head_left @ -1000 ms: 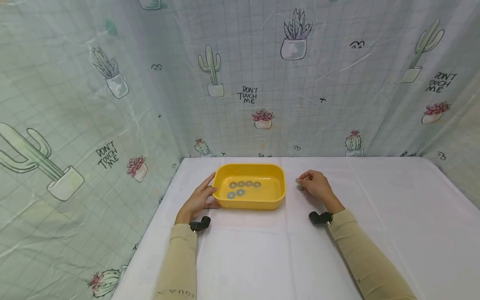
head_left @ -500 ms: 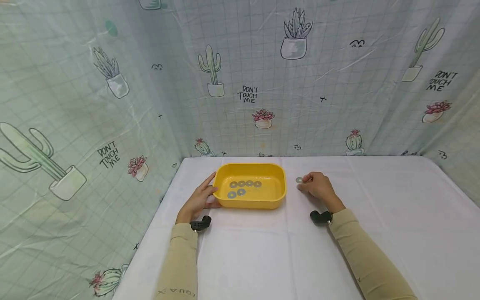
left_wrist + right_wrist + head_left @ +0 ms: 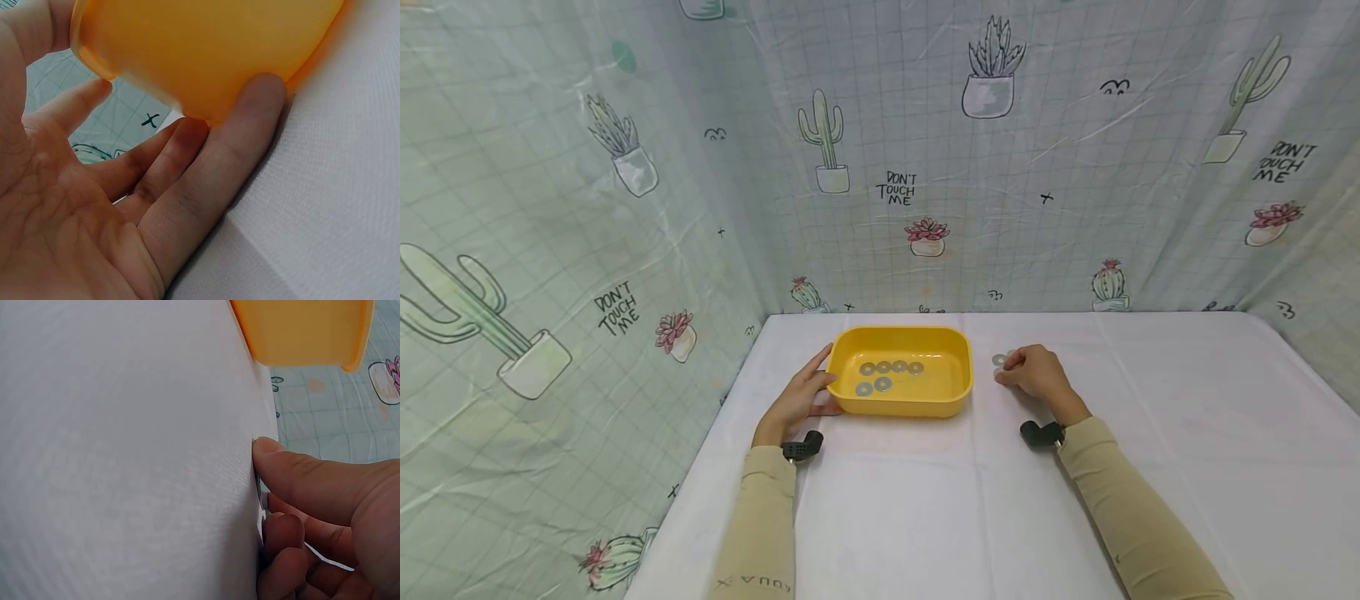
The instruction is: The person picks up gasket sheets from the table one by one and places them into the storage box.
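White table (image 3: 925,517): left hand (image 3: 797,400) flat against tray (image 3: 898,407); right hand (image 3: 1037,375) pinches washer (image 3: 261,494).

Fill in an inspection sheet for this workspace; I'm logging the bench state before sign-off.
Surface: white cloth-covered table, creased.
Job's things: yellow tray holding six washers; one more washer on the cloth right of it.
Clutter: nothing seen.
Grippers: left hand rests against the tray's left side, fingers straight; right hand pinches a washer edge at the cloth.
Cables: nothing seen.
Surroundings: cactus-print curtain at the back and sides.
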A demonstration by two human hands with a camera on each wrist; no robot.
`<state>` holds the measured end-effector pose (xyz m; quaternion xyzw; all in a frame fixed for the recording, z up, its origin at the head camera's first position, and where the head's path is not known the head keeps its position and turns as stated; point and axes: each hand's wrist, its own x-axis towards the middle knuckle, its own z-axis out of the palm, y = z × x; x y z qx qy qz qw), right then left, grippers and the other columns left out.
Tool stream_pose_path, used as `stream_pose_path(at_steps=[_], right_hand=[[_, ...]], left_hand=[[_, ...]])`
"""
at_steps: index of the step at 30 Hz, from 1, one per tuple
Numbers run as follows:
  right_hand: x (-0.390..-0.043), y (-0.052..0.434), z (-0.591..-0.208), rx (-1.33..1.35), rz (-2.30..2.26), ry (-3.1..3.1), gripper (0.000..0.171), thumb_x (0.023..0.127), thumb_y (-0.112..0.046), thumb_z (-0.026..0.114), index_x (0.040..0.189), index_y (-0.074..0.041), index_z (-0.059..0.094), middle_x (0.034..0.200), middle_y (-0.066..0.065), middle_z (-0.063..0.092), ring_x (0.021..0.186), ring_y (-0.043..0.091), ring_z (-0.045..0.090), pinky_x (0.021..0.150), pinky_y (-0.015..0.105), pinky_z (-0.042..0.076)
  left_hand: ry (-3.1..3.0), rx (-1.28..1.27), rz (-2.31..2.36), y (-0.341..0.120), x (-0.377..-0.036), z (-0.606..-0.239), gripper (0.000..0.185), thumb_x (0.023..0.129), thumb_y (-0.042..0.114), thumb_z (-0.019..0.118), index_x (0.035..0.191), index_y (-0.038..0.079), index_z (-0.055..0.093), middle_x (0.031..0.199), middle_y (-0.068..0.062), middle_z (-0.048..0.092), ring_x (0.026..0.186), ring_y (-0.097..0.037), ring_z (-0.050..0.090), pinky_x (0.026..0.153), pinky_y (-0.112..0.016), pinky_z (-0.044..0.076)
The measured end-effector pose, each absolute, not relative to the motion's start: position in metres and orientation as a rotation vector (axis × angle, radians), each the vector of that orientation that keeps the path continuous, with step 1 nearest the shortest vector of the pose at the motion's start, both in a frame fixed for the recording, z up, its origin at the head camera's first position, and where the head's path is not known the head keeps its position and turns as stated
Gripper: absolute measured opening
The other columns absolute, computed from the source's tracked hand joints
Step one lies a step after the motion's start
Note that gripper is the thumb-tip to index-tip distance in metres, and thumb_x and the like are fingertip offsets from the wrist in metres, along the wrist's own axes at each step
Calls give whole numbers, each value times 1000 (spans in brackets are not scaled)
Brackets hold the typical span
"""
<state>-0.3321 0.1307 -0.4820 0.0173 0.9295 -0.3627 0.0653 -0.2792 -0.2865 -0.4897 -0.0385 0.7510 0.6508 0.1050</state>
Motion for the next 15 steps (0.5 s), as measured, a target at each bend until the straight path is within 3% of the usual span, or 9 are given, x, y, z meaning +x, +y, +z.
stream_pose_path(at_steps=[15], right_hand=[[-336, 126, -479, -14, -958, 2778, 24, 91, -23, 76, 101, -4, 65, 92, 10, 61, 83, 25, 55, 67, 27, 46]], left_hand=[[2210, -107, 1925, -286, -282, -489, 60, 105, 27, 51, 156, 52, 31, 142, -17, 55, 117, -31, 64, 88, -47, 64]])
